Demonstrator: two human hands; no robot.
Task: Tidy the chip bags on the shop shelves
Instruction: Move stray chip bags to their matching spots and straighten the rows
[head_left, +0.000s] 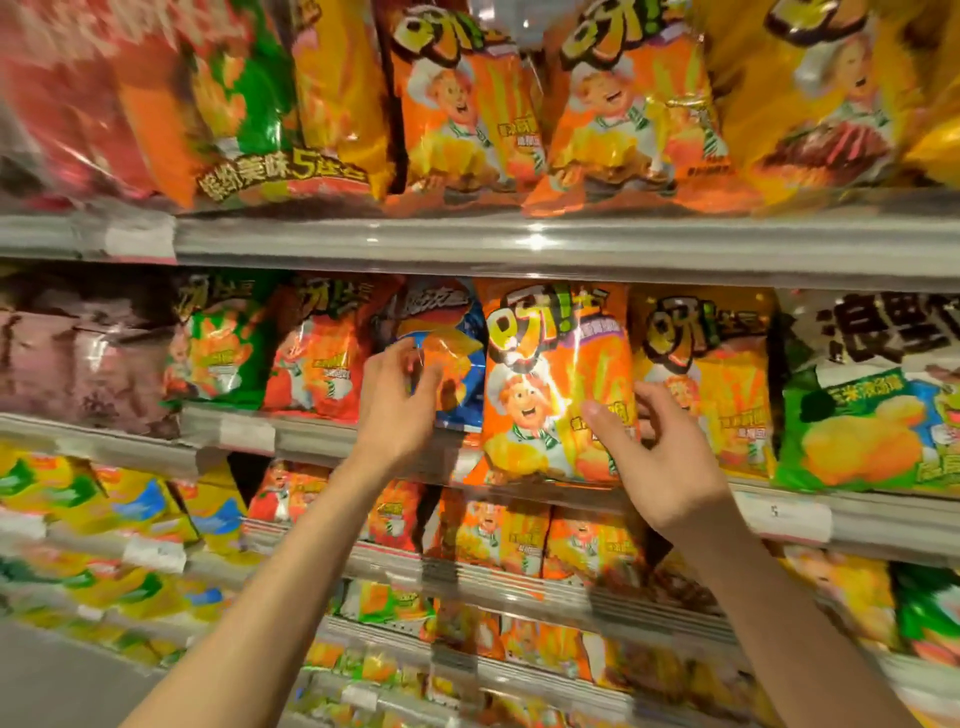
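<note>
Chip bags stand in rows on the shop shelves. On the middle shelf (322, 441) a blue bag (457, 364) stands among orange ones, and my left hand (400, 395) has its fingers closed on that bag's front. To its right leans a large orange bag with a cartoon chef (550, 384), its bottom hanging over the shelf edge. My right hand (660, 457) is at this bag's lower right side, thumb on the front and fingers curled behind its edge. A yellow-orange bag (717, 374) stands right behind my right hand.
The top shelf (519, 244) holds big orange and yellow bags. A green and a red bag (311, 353) stand left of the blue one, a green-white bag (872, 405) at the right. Lower shelves (519, 587) carry several more bags. Grey floor shows bottom left.
</note>
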